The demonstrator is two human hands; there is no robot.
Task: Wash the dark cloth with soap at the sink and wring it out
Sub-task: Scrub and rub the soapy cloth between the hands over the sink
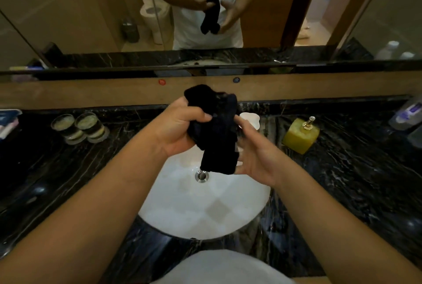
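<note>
Only the head view here, so everything's placed off the sink [205, 210]. The person is holding the dark cloth [217, 130] bunched up in the air right over the sink's drain [201, 176], probably so any drips land in the bowl and not on the black marble table [356, 169]. The left hand [180, 128] is clamped around the upper wad of it, while the right hand [255, 153] sits loose and open against the hanging tail, likely about to take hold for a twist. Can't really tell if the cloth is wet or soapy, it's too dark and blurry. The yellow soap dispenser [301, 134] sits on the table right of the sink, within easy reach, and two glass cups [78, 127] stand left of it.
</note>
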